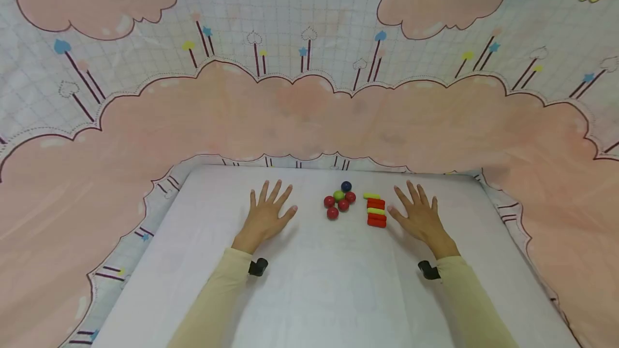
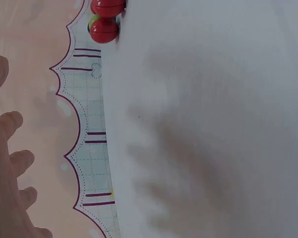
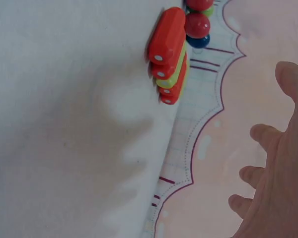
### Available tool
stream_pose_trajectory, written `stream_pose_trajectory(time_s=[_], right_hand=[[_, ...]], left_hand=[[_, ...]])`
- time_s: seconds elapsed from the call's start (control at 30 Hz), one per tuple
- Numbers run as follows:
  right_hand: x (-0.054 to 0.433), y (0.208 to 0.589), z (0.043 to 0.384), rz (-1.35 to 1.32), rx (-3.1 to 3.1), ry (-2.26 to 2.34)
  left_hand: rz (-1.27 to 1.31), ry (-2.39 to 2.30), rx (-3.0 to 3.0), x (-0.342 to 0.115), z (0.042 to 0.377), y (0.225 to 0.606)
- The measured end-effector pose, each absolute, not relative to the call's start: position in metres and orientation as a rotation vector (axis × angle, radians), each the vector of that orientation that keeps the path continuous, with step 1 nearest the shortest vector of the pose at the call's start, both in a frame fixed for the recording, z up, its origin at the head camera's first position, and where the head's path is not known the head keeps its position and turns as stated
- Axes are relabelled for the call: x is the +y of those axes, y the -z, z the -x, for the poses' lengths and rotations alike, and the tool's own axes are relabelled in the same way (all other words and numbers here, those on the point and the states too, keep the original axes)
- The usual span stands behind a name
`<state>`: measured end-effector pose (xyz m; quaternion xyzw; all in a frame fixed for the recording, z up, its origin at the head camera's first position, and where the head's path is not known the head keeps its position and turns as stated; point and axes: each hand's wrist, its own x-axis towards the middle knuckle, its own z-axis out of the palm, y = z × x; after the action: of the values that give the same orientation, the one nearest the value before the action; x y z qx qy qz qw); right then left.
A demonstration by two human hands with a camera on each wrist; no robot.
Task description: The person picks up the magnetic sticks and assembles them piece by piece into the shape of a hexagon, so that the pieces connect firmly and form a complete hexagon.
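My left hand is held over the white table with its fingers spread and straight, holding nothing. To its right lies a cluster of small balls: several red balls, one green ball and one dark blue ball. My right hand is likewise spread and bare, its thumb close to a column of short rods. Those are red rods and yellow-green rods lying side by side. In the right wrist view the red rods show pale dots on their ends.
The white table reaches back to a cloth curtain with pink clouds, which also hangs along both sides. Dark wrist devices sit by the cuffs of the pale yellow sleeves. Shadows of both hands fall on the tabletop.
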<state>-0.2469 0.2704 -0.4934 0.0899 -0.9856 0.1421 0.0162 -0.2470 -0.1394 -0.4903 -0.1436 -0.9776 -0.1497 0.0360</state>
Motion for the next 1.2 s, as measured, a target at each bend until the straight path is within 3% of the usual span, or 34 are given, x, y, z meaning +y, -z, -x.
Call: stream_pose_trajectory(time_s=[0.63, 1.2], right_hand=[[0.248, 0.509, 0.235, -0.334, -2.927, -0.591], [0.230, 0.526, 0.220, -0.264, -2.915, -0.894]], left_hand=[[0.504, 0.779, -2.854, -0.103, 0.242, 0.508], [0.408, 1.140, -2.756, -0.061, 0.244, 0.527]])
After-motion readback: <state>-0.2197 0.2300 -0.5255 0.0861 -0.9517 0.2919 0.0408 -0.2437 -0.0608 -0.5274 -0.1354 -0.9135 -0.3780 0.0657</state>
